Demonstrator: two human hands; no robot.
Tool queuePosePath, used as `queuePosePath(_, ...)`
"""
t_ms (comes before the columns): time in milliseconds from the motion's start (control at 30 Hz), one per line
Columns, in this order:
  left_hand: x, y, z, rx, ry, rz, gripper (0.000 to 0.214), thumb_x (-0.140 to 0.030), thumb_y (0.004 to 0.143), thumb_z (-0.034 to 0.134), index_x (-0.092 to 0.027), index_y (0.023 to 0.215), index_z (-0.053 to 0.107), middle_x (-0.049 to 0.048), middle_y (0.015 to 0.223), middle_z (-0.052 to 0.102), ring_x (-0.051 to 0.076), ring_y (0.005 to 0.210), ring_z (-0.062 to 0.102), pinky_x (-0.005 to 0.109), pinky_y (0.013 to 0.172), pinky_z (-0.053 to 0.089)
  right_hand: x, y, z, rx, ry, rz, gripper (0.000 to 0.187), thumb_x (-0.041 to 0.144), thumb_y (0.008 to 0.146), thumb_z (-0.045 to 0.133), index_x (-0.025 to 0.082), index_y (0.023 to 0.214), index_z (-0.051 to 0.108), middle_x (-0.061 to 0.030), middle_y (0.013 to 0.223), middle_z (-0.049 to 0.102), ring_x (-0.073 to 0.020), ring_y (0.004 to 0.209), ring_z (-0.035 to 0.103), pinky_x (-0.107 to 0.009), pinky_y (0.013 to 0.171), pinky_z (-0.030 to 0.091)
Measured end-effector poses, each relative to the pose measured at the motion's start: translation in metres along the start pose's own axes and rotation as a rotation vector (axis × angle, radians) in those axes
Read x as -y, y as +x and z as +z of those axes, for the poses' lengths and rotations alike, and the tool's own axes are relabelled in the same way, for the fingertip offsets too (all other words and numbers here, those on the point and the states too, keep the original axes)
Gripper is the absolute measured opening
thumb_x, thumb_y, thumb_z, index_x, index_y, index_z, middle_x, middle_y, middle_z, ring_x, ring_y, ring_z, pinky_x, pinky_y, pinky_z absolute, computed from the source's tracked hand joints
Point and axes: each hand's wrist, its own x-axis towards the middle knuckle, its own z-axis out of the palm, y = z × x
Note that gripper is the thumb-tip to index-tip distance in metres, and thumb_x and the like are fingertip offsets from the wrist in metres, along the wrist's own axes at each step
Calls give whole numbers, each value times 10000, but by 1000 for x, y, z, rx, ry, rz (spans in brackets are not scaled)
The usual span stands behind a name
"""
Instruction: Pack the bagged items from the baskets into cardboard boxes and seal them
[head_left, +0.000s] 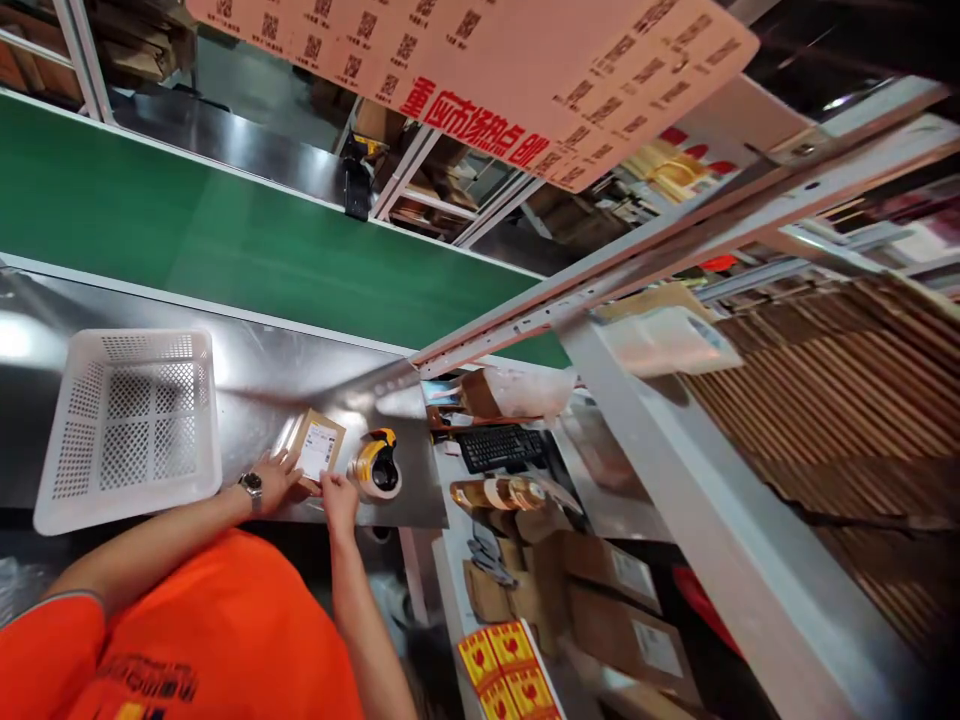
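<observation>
A small brown cardboard box with a white label lies on the steel worktop. My left hand, with a wristwatch, lies against the box's left edge, its fingers spread. My right hand is at the box's near corner, and its fingers are curled together on that edge. Just right of that hand a yellow-and-black tape dispenser stands on the worktop.
A white perforated plastic basket sits left of the box. A green conveyor belt runs behind the worktop. To the right are a black keyboard, tape rolls, labelled cartons, a metal frame post and stacked flat cardboard.
</observation>
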Motion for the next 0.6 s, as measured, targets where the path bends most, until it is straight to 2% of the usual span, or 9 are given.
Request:
queuePosePath(133, 5, 2, 10, 41, -8, -72, 604, -162, 1036, 701, -311, 1621, 664, 165, 1845, 459, 430, 1646, 500, 662, 1303, 431, 7, 11, -8, 22, -185, -8, 302, 389, 840, 820, 271, 603, 675, -68, 624, 737, -312, 786, 774, -417, 813, 572)
queuePosePath(300, -2, -1, 4, 71, -43, -87, 622, -114, 1026, 696, -290, 1622, 675, 180, 1871, 412, 500, 1669, 450, 751, 1308, 393, 8, 32, -26, 42, -324, -20, 419, 406, 732, 980, 273, 572, 616, -117, 679, 734, -422, 1015, 802, -515, 942, 570)
queuePosePath(367, -7, -2, -2, 47, -69, -103, 590, -91, 1020, 690, -262, 1584, 709, 195, 1842, 456, 522, 1659, 453, 757, 1310, 387, 6, 38, -33, 29, -338, -84, 345, 371, 710, 998, 257, 673, 675, -145, 781, 776, -447, 1089, 792, -559, 998, 577)
queuePosePath(433, -12, 0, -8, -2, -101, -114, 490, -94, 1032, 671, -223, 1493, 774, 208, 1784, 526, 528, 1639, 469, 735, 1312, 385, 2, 42, -36, 17, -320, -201, 238, 312, 758, 948, 233, 891, 767, -179, 1025, 831, -435, 1214, 766, -585, 1103, 569)
queuePosePath(467, -15, 2, -11, -26, -113, -114, 416, -111, 1044, 661, -200, 1421, 813, 216, 1739, 568, 527, 1626, 479, 723, 1313, 385, 0, 43, -35, 27, -286, -283, 254, 289, 797, 904, 231, 1018, 792, -189, 1181, 831, -415, 1293, 740, -587, 1169, 552)
queuePosePath(533, -19, 8, -17, -46, -127, -116, 282, -158, 1057, 660, -160, 1241, 873, 230, 1615, 654, 516, 1592, 507, 697, 1313, 390, -3, 45, -27, 111, -197, -464, 344, 271, 868, 813, 244, 1211, 800, -180, 1446, 770, -371, 1452, 659, -581, 1297, 486)
queuePosePath(600, -24, 14, -21, -56, -141, -135, 247, -179, 1064, 643, -142, 1096, 886, 230, 1482, 714, 485, 1544, 550, 665, 1310, 405, -6, 50, -16, 259, -157, -650, 418, 290, 921, 756, 237, 1335, 790, -175, 1575, 716, -360, 1584, 563, -608, 1391, 380)
